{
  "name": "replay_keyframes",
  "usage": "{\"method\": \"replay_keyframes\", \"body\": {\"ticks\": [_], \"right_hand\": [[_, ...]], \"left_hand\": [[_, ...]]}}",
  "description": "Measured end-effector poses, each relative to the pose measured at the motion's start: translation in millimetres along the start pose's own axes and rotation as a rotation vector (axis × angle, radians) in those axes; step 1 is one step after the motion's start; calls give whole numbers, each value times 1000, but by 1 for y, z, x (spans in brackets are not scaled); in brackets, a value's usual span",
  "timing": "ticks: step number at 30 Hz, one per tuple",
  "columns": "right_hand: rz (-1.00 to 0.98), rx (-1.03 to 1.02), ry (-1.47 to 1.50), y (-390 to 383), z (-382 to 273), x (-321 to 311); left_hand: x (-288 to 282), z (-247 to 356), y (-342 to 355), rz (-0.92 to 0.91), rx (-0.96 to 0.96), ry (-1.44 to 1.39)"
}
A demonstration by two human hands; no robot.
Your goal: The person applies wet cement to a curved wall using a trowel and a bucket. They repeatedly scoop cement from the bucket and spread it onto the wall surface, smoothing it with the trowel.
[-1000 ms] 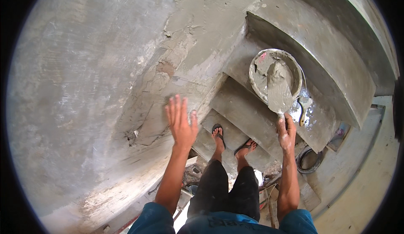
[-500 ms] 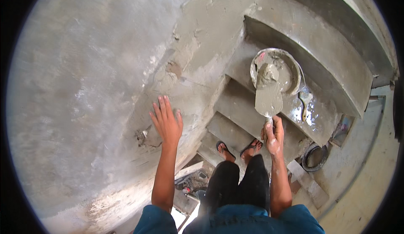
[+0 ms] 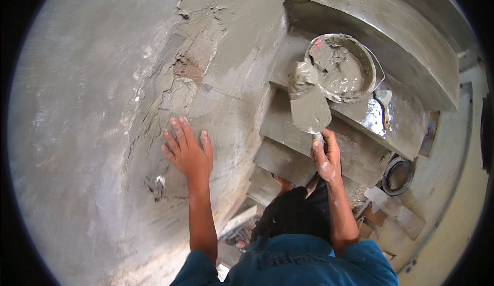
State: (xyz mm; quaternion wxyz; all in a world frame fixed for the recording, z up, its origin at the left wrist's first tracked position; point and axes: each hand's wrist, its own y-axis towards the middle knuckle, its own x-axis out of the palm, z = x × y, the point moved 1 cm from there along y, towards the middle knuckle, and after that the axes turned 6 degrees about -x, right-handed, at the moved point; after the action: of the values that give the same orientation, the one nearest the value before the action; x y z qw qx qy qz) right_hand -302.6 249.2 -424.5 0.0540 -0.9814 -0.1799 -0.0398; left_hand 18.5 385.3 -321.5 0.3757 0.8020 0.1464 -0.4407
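Note:
My left hand (image 3: 188, 152) is spread, fingers apart, at the grey plastered wall (image 3: 87, 116), just below a rough patch of fresh mortar (image 3: 180, 93); whether it presses on the surface I cannot tell for sure. My right hand (image 3: 326, 157) grips the handle of a trowel (image 3: 311, 111) whose flat blade is coated in grey mortar, with a lump at its tip. The tip sits just left of a round bucket (image 3: 347, 67) of wet mortar with a wire handle, which stands on a concrete step. A brush-like tool (image 3: 385, 111) lies on that step in a wet patch.
Curved concrete steps (image 3: 396, 29) rise to the upper right; more steps (image 3: 280, 157) descend beside my legs. A coiled black hose (image 3: 399, 175), loose boards (image 3: 399, 214) and rubble lie at the lower right. A pale wall or floor edge runs along the far right.
My right hand has moved left and upward, carrying the loaded trowel from over the bucket to its left side. My left hand has moved leftward along the wall. My view has shifted toward the wall.

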Motion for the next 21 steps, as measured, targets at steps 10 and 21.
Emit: {"method": "replay_keyframes", "body": {"ticks": [10,21], "right_hand": [[133,-52,224,-9,70,106],[277,65,45,-24,80,160]], "left_hand": [[1,-4,1,93,121,-97],[-9,-7,2,27,169,-191]]}}
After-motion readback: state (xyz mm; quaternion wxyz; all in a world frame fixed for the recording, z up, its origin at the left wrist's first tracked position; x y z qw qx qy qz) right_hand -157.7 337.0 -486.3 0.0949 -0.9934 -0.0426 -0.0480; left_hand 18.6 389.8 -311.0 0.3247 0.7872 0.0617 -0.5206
